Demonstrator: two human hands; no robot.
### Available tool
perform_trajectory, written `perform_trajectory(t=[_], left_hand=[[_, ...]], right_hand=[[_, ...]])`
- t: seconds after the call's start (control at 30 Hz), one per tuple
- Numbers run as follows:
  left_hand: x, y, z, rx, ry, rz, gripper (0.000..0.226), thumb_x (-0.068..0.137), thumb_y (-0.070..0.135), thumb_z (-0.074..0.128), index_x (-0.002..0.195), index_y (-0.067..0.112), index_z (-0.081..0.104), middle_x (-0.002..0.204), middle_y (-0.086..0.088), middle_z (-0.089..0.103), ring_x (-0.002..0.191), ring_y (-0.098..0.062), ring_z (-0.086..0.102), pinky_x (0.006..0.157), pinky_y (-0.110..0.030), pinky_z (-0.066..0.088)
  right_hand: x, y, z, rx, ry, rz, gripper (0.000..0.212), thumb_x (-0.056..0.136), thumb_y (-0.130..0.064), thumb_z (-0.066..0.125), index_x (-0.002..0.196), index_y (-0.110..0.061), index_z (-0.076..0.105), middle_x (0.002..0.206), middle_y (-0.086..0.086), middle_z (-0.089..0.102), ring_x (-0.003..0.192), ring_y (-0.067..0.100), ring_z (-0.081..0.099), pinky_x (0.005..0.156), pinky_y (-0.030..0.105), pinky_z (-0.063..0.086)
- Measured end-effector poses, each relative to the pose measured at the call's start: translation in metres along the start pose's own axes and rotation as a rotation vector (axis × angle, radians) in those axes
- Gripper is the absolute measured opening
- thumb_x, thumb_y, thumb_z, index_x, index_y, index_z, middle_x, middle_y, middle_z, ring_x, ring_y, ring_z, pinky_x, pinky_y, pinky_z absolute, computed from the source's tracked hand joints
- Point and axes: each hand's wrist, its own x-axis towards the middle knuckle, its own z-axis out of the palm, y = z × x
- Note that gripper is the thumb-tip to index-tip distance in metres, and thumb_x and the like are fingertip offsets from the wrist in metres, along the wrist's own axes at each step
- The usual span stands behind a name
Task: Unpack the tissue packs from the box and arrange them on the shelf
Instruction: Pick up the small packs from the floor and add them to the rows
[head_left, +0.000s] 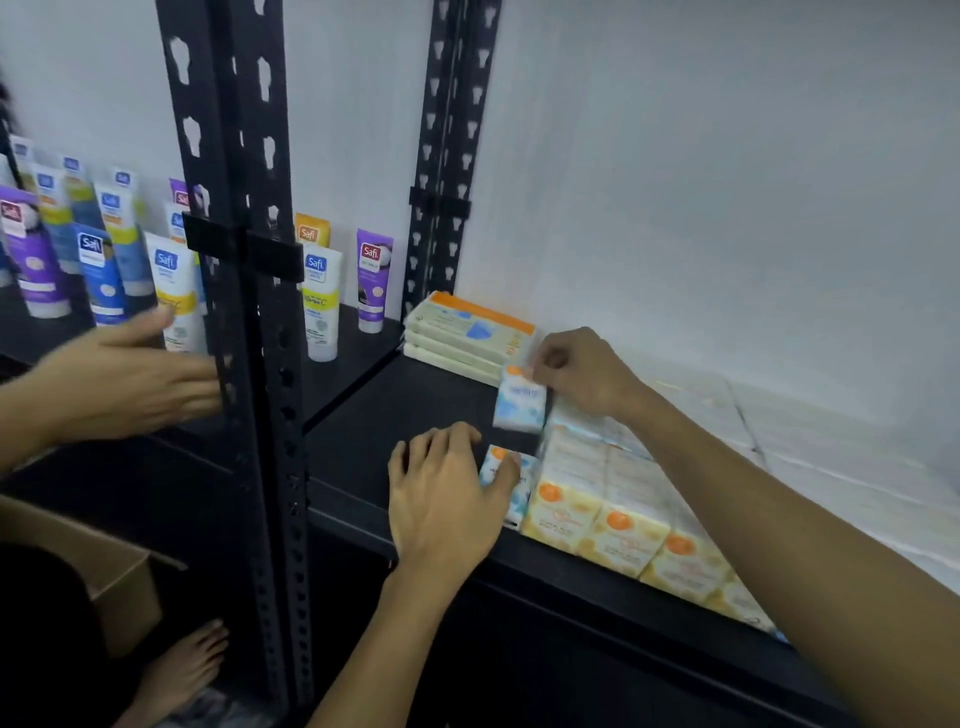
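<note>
Now, left hand (441, 499): fingers curled round small blue-white tissue pack (506, 486), lining it up.
Right hand (582, 371): fingertips pinch another blue-white pack (519, 402), standing it beside.

Black shelf (415, 395) bears tissue packs (613, 514); tubes (322, 306), seemingly upright.

Shelf (415, 395): black, with black perforated uprights (234, 312). Wall (727, 182): pale grey-white. Front packs (618, 535): cream-yellow with orange dots. Two small packs (519, 405): white and light blue, orange spot on top. Stack (467, 332): pale cream with orange edge and a blue mark. Tubes (322, 301): white, blue, purple, yellow, orange. Box (124, 582): brown.
</note>
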Motion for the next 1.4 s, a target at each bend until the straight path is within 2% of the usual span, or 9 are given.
perform_trajectory(t=[0.1, 0.23, 0.33, 0.57, 0.87, 1.0, 1.1, 1.23, 1.4], left_hand=[[0.000, 0.000, 0.001, 0.016, -0.005, 0.001, 0.058, 0.094, 0.065, 0.047, 0.142, 0.031, 0.049, 0.132, 0.011, 0.063, 0.136, -0.015, 0.045, 0.121, -0.041, 0.023], [0.002, 0.001, 0.001, 0.051, -0.017, 0.021, 0.057, 0.097, 0.065, 0.044, 0.142, 0.031, 0.054, 0.139, 0.013, 0.061, 0.139, -0.018, 0.042, 0.119, -0.045, 0.022], [0.002, 0.002, 0.001, 0.062, -0.049, 0.017, 0.053, 0.098, 0.064, 0.041, 0.139, 0.034, 0.058, 0.144, 0.014, 0.056, 0.143, -0.018, 0.037, 0.120, -0.045, 0.018], [0.002, 0.002, 0.000, 0.085, -0.078, 0.027, 0.052, 0.098, 0.064, 0.029, 0.133, 0.041, 0.060, 0.146, 0.015, 0.055, 0.144, -0.020, 0.034, 0.120, -0.046, 0.017], [0.003, 0.004, -0.003, 0.053, -0.150, -0.002, 0.048, 0.103, 0.059, 0.031, 0.141, 0.040, 0.053, 0.155, 0.015, 0.044, 0.152, -0.014, 0.022, 0.123, -0.046, 0.006], [0.003, 0.006, -0.004, 0.043, -0.147, -0.003, 0.047, 0.103, 0.058, 0.032, 0.138, 0.039, 0.056, 0.153, 0.015, 0.047, 0.151, -0.014, 0.025, 0.123, -0.046, 0.007], [0.002, 0.007, -0.007, 0.007, -0.139, -0.011, 0.046, 0.104, 0.056, 0.034, 0.137, 0.036, 0.057, 0.148, 0.015, 0.052, 0.150, -0.013, 0.028, 0.124, -0.044, 0.008], [0.000, 0.008, -0.012, -0.045, -0.138, -0.042, 0.052, 0.104, 0.056, 0.034, 0.146, 0.031, 0.050, 0.147, 0.009, 0.055, 0.150, -0.014, 0.028, 0.126, -0.044, 0.008], [0.001, 0.006, -0.012, -0.073, -0.151, -0.057, 0.059, 0.103, 0.058, 0.029, 0.151, 0.027, 0.044, 0.149, 0.000, 0.054, 0.148, -0.016, 0.033, 0.125, -0.045, 0.009]], right_hand=[[0.010, 0.005, 0.008, -0.159, -0.062, 0.000, 0.014, 0.088, -0.027, 0.077, 0.082, -0.015, 0.073, 0.085, 0.000, 0.073, 0.090, 0.020, 0.066, 0.097, 0.044, 0.042], [0.014, 0.000, 0.007, -0.337, -0.251, 0.001, 0.013, 0.088, -0.029, 0.076, 0.087, -0.016, 0.077, 0.095, -0.003, 0.075, 0.097, 0.017, 0.060, 0.088, 0.036, 0.021], [0.018, -0.007, 0.005, -0.421, -0.340, 0.025, 0.009, 0.083, -0.026, 0.078, 0.078, -0.020, 0.074, 0.093, -0.003, 0.075, 0.094, 0.017, 0.057, 0.085, 0.037, 0.019], [0.017, -0.018, 0.009, -0.503, -0.468, 0.019, 0.023, 0.088, -0.042, 0.073, 0.100, -0.022, 0.075, 0.105, -0.007, 0.072, 0.102, 0.017, 0.057, 0.090, 0.039, 0.025], [0.008, -0.009, 0.017, -0.432, -0.377, 0.018, 0.019, 0.086, -0.039, 0.068, 0.088, -0.020, 0.067, 0.097, 0.001, 0.070, 0.100, 0.020, 0.057, 0.101, 0.045, 0.025], [0.005, -0.011, 0.017, -0.428, -0.362, 0.031, 0.021, 0.087, -0.036, 0.066, 0.093, -0.016, 0.070, 0.098, 0.002, 0.072, 0.101, 0.019, 0.058, 0.103, 0.046, 0.024], [-0.003, -0.010, 0.016, -0.314, -0.252, 0.025, 0.016, 0.088, -0.028, 0.064, 0.094, -0.016, 0.073, 0.098, 0.000, 0.072, 0.102, 0.018, 0.060, 0.108, 0.047, 0.027], [-0.023, -0.015, -0.003, -0.139, -0.015, 0.006, 0.021, 0.095, -0.028, 0.062, 0.113, -0.020, 0.071, 0.120, -0.002, 0.069, 0.116, 0.020, 0.058, 0.110, 0.045, 0.037], [-0.075, -0.014, -0.032, -0.089, 0.097, -0.002, 0.031, 0.098, -0.032, 0.061, 0.128, -0.022, 0.065, 0.130, -0.005, 0.065, 0.125, 0.018, 0.055, 0.112, 0.048, 0.037]])
